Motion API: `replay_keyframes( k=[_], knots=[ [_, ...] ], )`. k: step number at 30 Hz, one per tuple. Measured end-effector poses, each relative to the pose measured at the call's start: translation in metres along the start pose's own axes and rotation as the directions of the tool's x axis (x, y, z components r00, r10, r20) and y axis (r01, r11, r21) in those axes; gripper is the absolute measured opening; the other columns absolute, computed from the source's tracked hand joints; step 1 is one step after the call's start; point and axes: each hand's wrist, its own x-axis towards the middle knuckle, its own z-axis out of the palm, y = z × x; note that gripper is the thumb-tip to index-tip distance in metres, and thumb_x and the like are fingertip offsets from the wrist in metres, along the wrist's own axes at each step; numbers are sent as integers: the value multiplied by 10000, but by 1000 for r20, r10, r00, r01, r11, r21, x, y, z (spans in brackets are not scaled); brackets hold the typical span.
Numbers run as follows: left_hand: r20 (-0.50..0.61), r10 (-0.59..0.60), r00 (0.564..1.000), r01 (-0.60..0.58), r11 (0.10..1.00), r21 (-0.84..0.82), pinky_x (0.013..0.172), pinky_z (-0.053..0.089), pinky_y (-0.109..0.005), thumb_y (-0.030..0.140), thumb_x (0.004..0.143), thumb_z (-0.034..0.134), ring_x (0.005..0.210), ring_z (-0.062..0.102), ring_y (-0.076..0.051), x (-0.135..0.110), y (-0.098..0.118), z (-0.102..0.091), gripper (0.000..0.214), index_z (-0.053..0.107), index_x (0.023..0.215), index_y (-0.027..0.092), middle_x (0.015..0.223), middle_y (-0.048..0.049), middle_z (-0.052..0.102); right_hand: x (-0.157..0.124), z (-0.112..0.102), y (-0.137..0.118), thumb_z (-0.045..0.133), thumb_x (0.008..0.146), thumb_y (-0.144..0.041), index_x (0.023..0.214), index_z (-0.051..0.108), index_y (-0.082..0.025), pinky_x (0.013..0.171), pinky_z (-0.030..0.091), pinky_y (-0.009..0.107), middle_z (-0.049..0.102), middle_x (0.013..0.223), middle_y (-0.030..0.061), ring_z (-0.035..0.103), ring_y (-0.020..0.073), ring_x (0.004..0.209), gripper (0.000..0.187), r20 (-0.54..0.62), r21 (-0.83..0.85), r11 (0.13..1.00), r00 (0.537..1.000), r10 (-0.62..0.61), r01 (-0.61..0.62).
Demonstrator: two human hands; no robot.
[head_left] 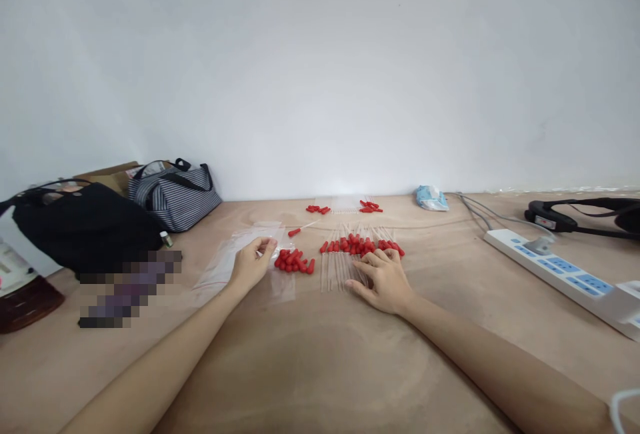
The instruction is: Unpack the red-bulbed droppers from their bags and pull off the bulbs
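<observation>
On the table (300, 374), droppers (356, 245) lie between handbags (183, 197) at left and a power strip (554, 270) at right.

I'm remotely viewing a striped bag (186, 199) standing beside a black bag (90, 227), a plug (540, 245) sitting in a power strip (553, 275).

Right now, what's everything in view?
Droppers: many, red and clear, mostly centre
Plastic bags: several, clear, centre left
Striped bag: one, black-white, left
Black bag: one, black, left
Carton: one, brown, left
Vial: one, pale, left
Pixelated patch: one, purplish, left
Container: one, white and red, left
Packet: one, blue, back
Power strip: one, white, right
Cables: several, grey, right
Strap: one, black, right
Table: one, brown, below
Wall: one, white, behind
Left hand: one, by plastic bags
Right hand: one, on droppers
</observation>
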Motion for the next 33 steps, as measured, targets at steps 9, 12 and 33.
replay_keyframes(
  k=[9, 12, 33],
  knots=[
    [223, -6, 975, -29, 987, 155, 682, 423, -249, 349, 700, 514, 737, 586, -177, 64, 0, 18, 230, 650, 750, 170, 793, -21, 675, -3, 2, 4, 402, 840, -427, 919, 635, -224, 769, 255, 360, 588, 867, 46, 471, 171, 809, 319, -61, 49, 998, 997, 47, -44],
    [284, -55, 957, -5, 978, 207, 623, 419, -234, 330, 659, 568, 689, 588, -174, 87, 5, 33, 183, 648, 685, 168, 704, -18, 670, -5, 2, 5, 385, 862, -357, 875, 642, -233, 764, 257, 349, 584, 844, 33, 470, 156, 796, 285, -98, 68, 995, 992, 80, -74],
    [-30, 332, 943, -327, 940, 100, 686, 415, -270, 294, 765, 503, 759, 556, -166, 16, 34, 11, 118, 535, 778, 181, 772, -13, 605, -8, 6, 11, 492, 797, -303, 1056, 560, -185, 801, 324, 357, 562, 973, 77, 491, 191, 918, 292, -298, 86, 996, 953, 58, -33]
  ],
)
